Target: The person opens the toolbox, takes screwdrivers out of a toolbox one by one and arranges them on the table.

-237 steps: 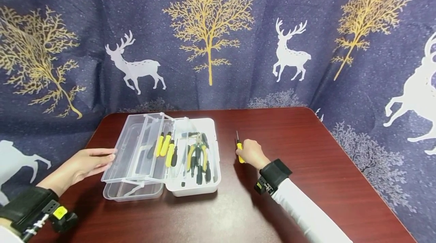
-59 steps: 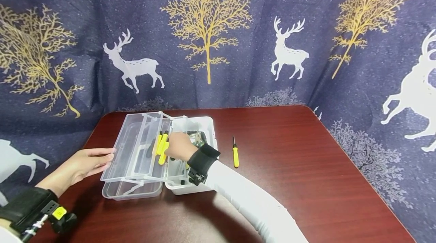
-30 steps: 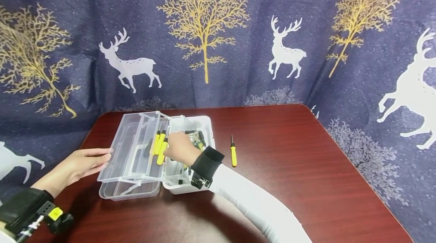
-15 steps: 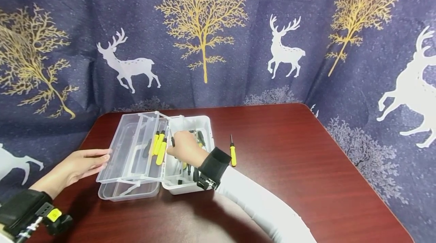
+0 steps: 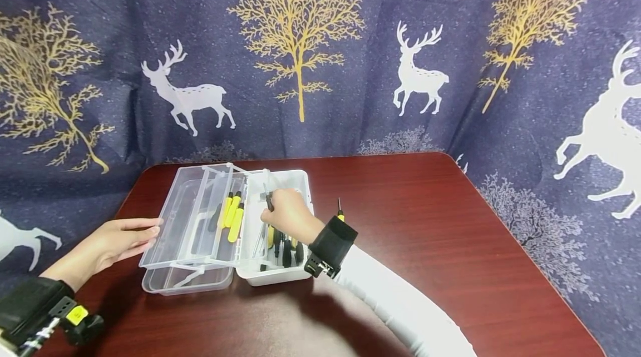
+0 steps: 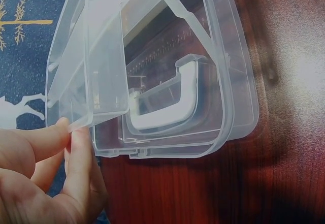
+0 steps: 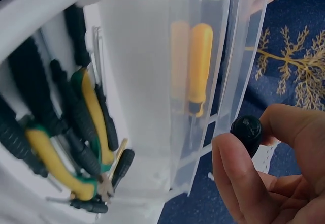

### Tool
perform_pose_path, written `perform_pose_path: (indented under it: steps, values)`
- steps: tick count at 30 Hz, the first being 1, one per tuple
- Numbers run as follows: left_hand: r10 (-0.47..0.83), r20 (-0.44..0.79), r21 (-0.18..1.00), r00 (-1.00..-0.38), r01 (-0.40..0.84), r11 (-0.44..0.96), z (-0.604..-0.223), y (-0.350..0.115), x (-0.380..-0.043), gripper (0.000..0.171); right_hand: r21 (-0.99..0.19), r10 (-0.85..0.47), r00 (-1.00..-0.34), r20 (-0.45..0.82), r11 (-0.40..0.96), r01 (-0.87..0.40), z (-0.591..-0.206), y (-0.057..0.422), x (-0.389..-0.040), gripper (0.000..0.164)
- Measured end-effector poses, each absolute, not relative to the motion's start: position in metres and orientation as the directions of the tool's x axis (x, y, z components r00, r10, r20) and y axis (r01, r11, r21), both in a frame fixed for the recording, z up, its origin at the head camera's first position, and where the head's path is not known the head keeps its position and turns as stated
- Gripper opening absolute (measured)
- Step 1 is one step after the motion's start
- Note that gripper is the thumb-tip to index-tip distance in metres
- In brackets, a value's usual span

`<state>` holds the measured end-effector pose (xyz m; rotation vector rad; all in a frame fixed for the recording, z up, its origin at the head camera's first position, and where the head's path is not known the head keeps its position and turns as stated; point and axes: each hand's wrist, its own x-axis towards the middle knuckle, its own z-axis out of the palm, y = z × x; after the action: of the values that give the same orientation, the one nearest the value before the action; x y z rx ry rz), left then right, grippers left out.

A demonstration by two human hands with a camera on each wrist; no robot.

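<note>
My right hand grips a black-handled screwdriver above the white toolbox base, its metal shank pointing away from me. In the right wrist view the round black handle end shows between thumb and fingers. My left hand pinches the edge of the clear fold-out tray at the left. Several yellow-handled screwdrivers lie in the tray section beside the base. In the base are pliers with yellow-green grips and several black-handled tools, partly hidden by my right hand in the head view.
Another yellow-handled screwdriver lies on the red-brown table, mostly hidden behind my right wristband. The clear lid with its white handle lies open under the tray. A patterned dark blue cloth hangs behind the table.
Earlier my right hand set the yellow-handled screwdriver on the table, then reached into the toolbox. It has since lifted a black-handled screwdriver and moved right. My left hand keeps its hold.
</note>
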<state>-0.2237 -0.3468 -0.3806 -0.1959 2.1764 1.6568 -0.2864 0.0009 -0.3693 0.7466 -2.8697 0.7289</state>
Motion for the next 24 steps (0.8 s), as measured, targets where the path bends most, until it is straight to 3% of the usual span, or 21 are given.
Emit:
perform_pose_path:
  steps: [24]
  values:
    - [0.123,-0.387,0.894,-0.914,-0.339,0.293,-0.381,-0.346,-0.223,0.028,-0.435,-0.348,-0.898,0.268,0.788,-0.435,-0.38,0.059,-0.296,0.05]
